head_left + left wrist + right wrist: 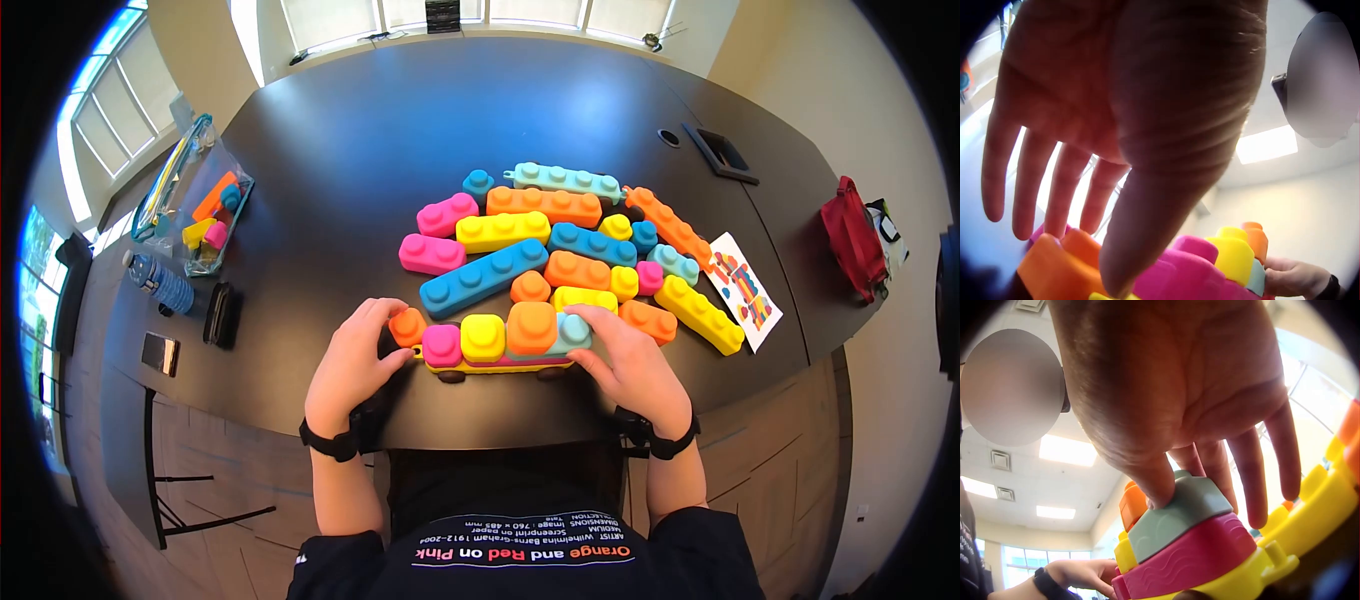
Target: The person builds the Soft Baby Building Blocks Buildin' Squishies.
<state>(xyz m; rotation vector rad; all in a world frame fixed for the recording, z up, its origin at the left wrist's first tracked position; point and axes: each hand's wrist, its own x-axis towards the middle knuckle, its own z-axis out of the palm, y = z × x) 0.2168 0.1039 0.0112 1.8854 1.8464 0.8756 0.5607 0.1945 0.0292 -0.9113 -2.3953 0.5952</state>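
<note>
A wheeled yellow base (500,368) stands near the table's front edge. On it are a pink block (442,345), a yellow block (483,338), a raised orange block (532,328) and a light teal block (1185,515), with a long pink layer (1191,559) beneath the teal one. At the base's left end my left hand (350,360) holds a small orange block (407,327) between thumb and fingers; its thumb lies by the yellow hitch. My right hand (635,360) grips the teal block at the right end, thumb on the near side, fingers on the far side.
Behind the base lie several loose blocks, among them a long blue one (484,278). A picture sheet (745,290) is on the right, beyond it a red bag (850,240). Leftward are a clear bag (195,190), a bottle (160,280), a dark case (221,315) and a phone (160,353).
</note>
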